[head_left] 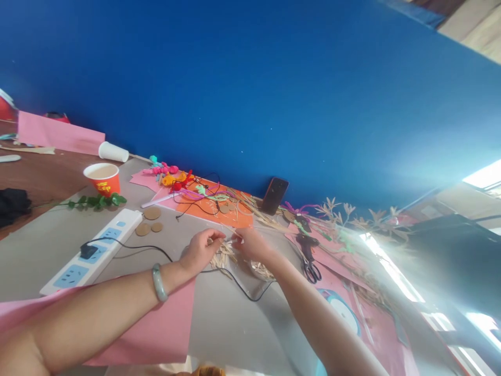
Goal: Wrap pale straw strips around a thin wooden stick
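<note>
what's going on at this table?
A person's left hand and right hand are close together above a small pile of pale sticks. What they pinch, if anything, is too small to tell. Scissors lie to the right, a phone stands upright by the blue wall, and a power strip with a black plug in it lies to the left.

left fingers (212,234): bare | left wrist: smooth rounded bangle (158,282), pale grey-green | right fingers (241,248): bare | forearms (97,319): bare
</note>
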{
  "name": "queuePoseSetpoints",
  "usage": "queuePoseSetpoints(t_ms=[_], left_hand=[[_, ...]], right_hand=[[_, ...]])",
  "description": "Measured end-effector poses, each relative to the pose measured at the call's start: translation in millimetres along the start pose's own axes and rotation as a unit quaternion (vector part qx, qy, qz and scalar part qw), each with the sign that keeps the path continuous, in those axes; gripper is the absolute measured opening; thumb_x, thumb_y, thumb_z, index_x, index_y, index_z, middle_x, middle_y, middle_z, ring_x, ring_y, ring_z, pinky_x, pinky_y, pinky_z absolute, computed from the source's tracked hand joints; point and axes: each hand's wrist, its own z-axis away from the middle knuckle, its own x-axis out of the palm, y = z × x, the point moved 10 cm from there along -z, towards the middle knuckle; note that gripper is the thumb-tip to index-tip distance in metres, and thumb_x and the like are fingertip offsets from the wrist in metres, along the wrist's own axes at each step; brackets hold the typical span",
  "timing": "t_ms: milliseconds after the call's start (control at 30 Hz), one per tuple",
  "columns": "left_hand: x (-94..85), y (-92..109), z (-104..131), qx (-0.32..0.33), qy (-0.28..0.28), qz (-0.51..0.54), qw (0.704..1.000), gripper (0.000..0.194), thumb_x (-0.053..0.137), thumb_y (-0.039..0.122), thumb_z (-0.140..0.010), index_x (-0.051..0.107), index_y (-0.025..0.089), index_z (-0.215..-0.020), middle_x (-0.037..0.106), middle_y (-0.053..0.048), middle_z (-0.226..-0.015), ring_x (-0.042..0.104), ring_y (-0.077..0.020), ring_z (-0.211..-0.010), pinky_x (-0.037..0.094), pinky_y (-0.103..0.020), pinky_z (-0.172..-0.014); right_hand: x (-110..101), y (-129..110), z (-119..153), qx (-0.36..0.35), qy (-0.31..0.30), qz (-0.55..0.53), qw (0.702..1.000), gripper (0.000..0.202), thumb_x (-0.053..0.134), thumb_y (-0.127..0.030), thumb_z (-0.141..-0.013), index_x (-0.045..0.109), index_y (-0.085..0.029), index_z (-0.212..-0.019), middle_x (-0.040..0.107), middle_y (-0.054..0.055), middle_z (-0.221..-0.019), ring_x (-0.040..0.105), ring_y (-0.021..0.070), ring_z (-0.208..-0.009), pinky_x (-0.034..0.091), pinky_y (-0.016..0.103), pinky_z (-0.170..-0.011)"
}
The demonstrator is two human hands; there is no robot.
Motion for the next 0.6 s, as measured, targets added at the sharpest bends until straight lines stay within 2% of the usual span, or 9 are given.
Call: queuePoseSetpoints(t_ms=[133, 333, 600], left_hand=[[0.6, -0.7, 0.1, -0.002, -0.005, -0.004, 1.0, 0.02, 0.058, 0.027, -0.077, 0.07, 0.019, -0.09, 0.071, -0.004, -0.084, 0.06, -0.0147, -0.068, 0.044, -0.024, -0.061], [1.7, -2.9, -0.3, 0.006, -0.01, -0.01, 1.0, 0.02, 0.057, 0.022, -0.077, 0.069, 0.019, -0.093, 0.072, -0.005, -0.088, 0.064, -0.0163, -0.076, 0.048, -0.026, -0.069], [8.9, -0.3, 0.1, 0.04, -0.023, 0.007, 0.999, 0.027, 0.065, 0.023, -0.072, 0.07, 0.018, -0.098, 0.071, -0.008, -0.097, 0.065, -0.0197, -0.091, 0.05, -0.028, -0.08]], right_hand=[[7.7, 1.7, 1.3, 0.002, -0.012, 0.005, 1.0, 0.012, 0.059, -0.006, -0.071, 0.067, -0.016, -0.068, 0.07, 0.006, -0.073, 0.056, 0.015, -0.063, 0.034, 0.023, -0.057], [1.0, -1.3, 16.1, -0.011, -0.004, -0.014, 1.0, 0.012, 0.057, -0.009, -0.073, 0.066, -0.015, -0.068, 0.069, 0.006, -0.074, 0.057, 0.0153, -0.067, 0.037, 0.024, -0.061], [-3.2, -8.9, 33.2, -0.025, 0.022, -0.141, 0.989, 0.017, 0.054, -0.021, -0.075, 0.067, -0.016, -0.066, 0.063, 0.001, -0.061, 0.05, 0.013, -0.058, 0.035, 0.023, -0.055]])
